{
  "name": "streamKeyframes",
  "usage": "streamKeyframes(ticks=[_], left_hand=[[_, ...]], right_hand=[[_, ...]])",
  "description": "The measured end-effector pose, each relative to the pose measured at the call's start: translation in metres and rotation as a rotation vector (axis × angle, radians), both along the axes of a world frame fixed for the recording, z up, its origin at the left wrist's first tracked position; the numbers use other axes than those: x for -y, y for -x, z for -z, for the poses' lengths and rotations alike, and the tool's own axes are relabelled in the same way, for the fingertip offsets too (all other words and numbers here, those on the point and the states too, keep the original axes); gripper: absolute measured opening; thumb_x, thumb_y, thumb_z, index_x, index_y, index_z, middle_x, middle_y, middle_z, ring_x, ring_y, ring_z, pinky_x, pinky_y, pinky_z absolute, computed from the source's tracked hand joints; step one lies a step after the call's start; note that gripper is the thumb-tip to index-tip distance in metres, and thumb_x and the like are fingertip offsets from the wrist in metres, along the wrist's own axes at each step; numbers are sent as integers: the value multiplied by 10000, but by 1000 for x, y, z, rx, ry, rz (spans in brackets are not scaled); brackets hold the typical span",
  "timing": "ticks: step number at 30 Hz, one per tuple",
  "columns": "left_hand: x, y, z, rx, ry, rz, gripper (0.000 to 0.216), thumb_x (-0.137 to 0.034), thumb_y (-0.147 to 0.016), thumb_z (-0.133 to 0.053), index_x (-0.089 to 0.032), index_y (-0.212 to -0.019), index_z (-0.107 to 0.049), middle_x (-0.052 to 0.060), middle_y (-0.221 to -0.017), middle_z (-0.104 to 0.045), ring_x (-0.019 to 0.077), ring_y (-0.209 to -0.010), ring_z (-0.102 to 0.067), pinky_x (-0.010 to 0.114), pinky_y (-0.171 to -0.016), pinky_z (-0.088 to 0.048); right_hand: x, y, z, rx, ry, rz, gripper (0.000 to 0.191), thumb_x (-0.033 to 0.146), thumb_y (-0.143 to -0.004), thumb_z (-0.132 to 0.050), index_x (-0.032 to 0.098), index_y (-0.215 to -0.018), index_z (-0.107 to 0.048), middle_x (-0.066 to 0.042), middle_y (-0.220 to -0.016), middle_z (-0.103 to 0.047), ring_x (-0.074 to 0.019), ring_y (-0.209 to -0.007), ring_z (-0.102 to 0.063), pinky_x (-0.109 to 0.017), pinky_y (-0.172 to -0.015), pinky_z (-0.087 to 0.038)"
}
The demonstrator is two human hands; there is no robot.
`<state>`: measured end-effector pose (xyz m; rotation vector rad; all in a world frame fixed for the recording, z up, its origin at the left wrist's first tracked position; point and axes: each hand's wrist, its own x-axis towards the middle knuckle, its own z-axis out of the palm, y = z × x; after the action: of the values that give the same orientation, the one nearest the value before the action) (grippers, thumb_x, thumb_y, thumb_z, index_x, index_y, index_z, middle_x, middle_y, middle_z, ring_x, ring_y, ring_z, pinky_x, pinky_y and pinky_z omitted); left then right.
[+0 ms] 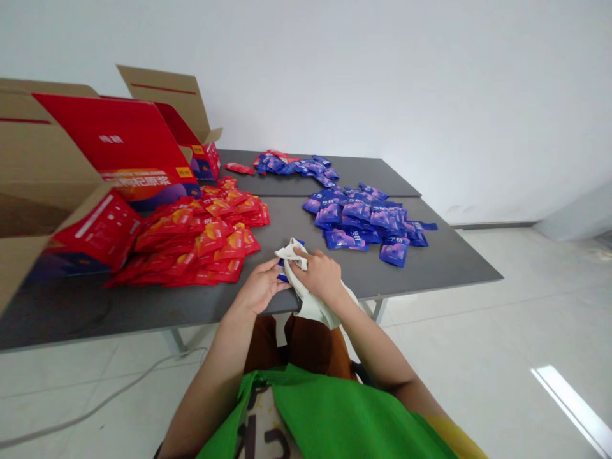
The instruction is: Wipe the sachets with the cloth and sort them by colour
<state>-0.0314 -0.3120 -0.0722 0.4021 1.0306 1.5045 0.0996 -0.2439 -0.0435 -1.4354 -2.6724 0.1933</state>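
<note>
Near the table's front edge my left hand (262,285) grips a blue sachet (282,271) by its side. Much of that sachet is hidden under a white cloth (306,299). My right hand (319,275) is closed on the cloth and presses it against the sachet; the cloth's lower end hangs over the table edge. To the left of my hands lies a heap of red sachets (210,237). A pile of blue sachets (363,217) is spread to the right, beyond my right hand.
An open red carton (138,153) with raised flaps stands at the left, another carton (205,156) behind it. More blue sachets (306,167) and a few red ones lie at the back of the grey table (444,268). A cable (105,398) runs along the floor.
</note>
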Motion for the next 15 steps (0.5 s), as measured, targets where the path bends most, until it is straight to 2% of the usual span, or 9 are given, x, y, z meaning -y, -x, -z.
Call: streamKeyframes(ticks=[3, 6, 10, 12, 15], left_hand=[[3, -1, 1, 19, -48, -80, 364, -138, -758, -588, -112, -1119, -625, 112, -1002, -713, 173, -826, -681, 359, -808, -538], [6, 3, 2, -10, -80, -80, 415, -159, -728, -627, -96, -1139, -633, 117, -971, -716, 176, -812, -674, 305, -754, -533], [9, 9, 3, -23, -91, -20, 422, -196, -701, -669, -99, -1112, -656, 114, -937, -717, 183, -769, -669, 288, -694, -531], [9, 8, 3, -32, -84, -29, 413, -205, -711, -660, -113, -1114, -650, 111, -943, -715, 184, -753, -668, 313, -687, -542], [6, 1, 4, -78, -27, -73, 416, -202, -725, -633, -122, -1134, -640, 101, -909, -713, 182, -718, -665, 351, -679, -556]], right_hand=[[11, -3, 3, 23, -36, 36, 540, 578, -946, -323, 303, -1381, -488, -112, -1067, -602, -253, -958, -612, -342, -775, -461], [31, -7, 9, 10, -75, -72, 521, 512, -897, -470, 202, -1308, -549, -133, -1059, -608, -257, -954, -602, -334, -778, -464], [45, -23, 14, -79, -28, -174, 412, 454, -871, -533, 252, -1220, -621, -77, -983, -623, -212, -881, -615, -278, -742, -460], [41, -36, 12, -182, -1, -179, 356, 432, -898, -505, 289, -1190, -651, -44, -926, -617, -178, -823, -617, -253, -726, -454], [22, -56, 0, -366, -51, -117, 375, 417, -958, -408, 256, -1144, -692, -43, -858, -594, -158, -776, -600, -243, -731, -447]])
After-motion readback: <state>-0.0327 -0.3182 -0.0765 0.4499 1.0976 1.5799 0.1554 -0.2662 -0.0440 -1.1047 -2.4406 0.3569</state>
